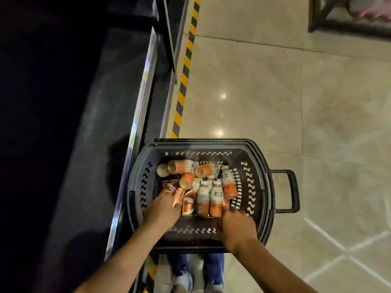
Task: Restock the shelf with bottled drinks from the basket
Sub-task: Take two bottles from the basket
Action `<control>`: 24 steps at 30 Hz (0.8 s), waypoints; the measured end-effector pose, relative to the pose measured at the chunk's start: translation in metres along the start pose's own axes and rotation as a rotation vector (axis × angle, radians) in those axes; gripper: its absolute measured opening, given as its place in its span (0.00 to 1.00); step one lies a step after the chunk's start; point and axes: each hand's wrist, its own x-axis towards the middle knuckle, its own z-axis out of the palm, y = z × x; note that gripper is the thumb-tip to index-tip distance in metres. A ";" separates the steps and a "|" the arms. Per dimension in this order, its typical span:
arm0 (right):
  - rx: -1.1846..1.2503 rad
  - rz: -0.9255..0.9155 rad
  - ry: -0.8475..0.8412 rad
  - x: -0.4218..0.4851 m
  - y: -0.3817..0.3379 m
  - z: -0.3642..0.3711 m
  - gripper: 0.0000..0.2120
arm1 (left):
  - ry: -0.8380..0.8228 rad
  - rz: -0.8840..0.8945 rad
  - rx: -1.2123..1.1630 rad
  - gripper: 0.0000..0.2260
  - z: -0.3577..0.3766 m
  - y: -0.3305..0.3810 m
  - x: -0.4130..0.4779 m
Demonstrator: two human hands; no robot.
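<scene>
A black plastic basket (260,187) stands on the floor right beside the shelf. It holds several orange-and-white bottled drinks (215,197), some upright, some lying on their sides. My left hand (163,210) reaches into the basket's near left corner and closes on a brown-orange bottle (176,196). My right hand (234,225) is at the near right, fingers curled around the base of an upright bottle (216,206). The dark shelf (88,144) runs along the left, its surface mostly in shadow.
A yellow-and-black hazard stripe (186,66) marks the floor along the shelf base. The basket's handle (289,191) sticks out to the right. Beige tiled floor (296,102) spreads right. A dark frame (347,24) stands far right. My shoes (186,280) show under the basket.
</scene>
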 end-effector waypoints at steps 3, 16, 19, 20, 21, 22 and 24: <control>0.299 0.065 -0.111 0.084 -0.005 0.058 0.18 | -0.025 -0.105 -0.172 0.13 0.056 -0.021 0.087; 0.932 0.480 0.120 0.291 -0.057 0.190 0.46 | 0.093 -0.281 -0.111 0.32 0.197 -0.072 0.283; 0.973 0.514 0.167 0.313 -0.060 0.199 0.38 | 0.152 -0.258 -0.038 0.33 0.203 -0.074 0.293; 1.004 0.534 0.171 0.316 -0.060 0.199 0.37 | 0.147 -0.254 -0.041 0.32 0.201 -0.075 0.294; 1.032 0.547 0.181 0.318 -0.060 0.201 0.36 | 0.151 -0.241 -0.046 0.30 0.200 -0.078 0.297; 1.052 0.542 0.185 0.319 -0.059 0.202 0.35 | 0.141 -0.240 -0.058 0.28 0.195 -0.079 0.296; 1.091 0.494 0.162 0.312 -0.055 0.198 0.33 | 0.118 -0.245 -0.098 0.27 0.188 -0.080 0.293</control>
